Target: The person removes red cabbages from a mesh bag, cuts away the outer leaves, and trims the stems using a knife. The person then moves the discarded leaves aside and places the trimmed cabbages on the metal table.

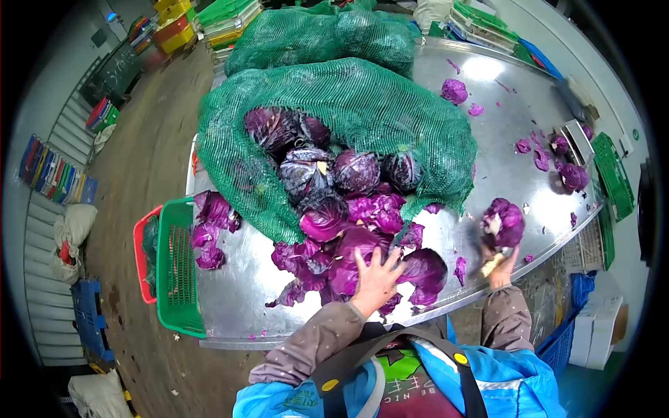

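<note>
My left hand (377,281) rests with spread fingers on a red cabbage (343,268) and its loose purple outer leaves (425,270). At the table's near edge, my right hand (503,270) is closed around a pale yellowish thing (492,265), blurred and too small to name. Just beyond those fingers, seemingly touching them, is another red cabbage (503,223) with a pale cut patch. Several whole red cabbages (357,172) spill from the mouth of a green mesh sack (334,90) in front of me.
The metal table (244,299) carries a second full mesh sack (320,38) behind. Red cabbages (574,177) and leaf scraps lie at the right. A green basket (182,272) and a red basket (145,258) stand off the left edge. Stacked crates (226,24) rise at the back.
</note>
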A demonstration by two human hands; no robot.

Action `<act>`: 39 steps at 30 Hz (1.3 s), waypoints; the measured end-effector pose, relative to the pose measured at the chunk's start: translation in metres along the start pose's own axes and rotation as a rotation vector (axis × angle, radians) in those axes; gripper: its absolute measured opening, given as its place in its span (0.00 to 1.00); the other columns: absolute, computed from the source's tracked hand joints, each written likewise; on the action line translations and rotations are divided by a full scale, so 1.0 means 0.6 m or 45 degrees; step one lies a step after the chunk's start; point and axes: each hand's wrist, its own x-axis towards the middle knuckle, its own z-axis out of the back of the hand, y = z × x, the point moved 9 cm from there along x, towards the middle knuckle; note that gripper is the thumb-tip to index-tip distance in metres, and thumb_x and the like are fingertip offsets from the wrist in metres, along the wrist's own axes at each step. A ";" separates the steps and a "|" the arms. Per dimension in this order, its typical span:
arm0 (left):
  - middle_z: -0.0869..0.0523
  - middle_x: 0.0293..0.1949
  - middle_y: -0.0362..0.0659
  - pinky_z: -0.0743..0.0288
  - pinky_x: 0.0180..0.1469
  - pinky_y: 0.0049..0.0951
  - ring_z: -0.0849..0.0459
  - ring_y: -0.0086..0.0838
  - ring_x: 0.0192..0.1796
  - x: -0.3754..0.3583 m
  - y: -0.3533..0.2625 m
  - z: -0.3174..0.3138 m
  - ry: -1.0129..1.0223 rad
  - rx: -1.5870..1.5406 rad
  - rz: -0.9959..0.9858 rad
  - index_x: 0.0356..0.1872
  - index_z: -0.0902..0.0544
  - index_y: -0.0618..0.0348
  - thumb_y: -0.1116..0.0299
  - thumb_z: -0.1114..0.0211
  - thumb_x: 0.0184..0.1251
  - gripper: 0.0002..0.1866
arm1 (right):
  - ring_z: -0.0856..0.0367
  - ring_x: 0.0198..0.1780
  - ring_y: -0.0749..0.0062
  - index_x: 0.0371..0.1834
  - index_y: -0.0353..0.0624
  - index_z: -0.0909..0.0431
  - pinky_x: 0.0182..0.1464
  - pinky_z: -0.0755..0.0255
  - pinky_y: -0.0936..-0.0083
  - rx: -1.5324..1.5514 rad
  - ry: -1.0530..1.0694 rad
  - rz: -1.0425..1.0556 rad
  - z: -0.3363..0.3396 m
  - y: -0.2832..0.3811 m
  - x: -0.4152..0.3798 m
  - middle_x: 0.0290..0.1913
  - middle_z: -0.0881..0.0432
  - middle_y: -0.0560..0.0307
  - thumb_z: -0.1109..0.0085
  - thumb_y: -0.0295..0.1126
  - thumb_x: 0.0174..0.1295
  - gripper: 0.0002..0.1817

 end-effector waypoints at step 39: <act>0.37 0.65 0.50 0.25 0.56 0.39 0.28 0.35 0.61 0.034 0.205 0.070 -0.774 -2.093 0.870 0.70 0.50 0.59 0.60 0.32 0.62 0.43 | 0.38 0.67 0.62 0.70 0.34 0.47 0.69 0.49 0.71 -1.774 1.318 0.700 -0.511 -0.326 -0.219 0.66 0.36 0.44 0.45 0.28 0.63 0.33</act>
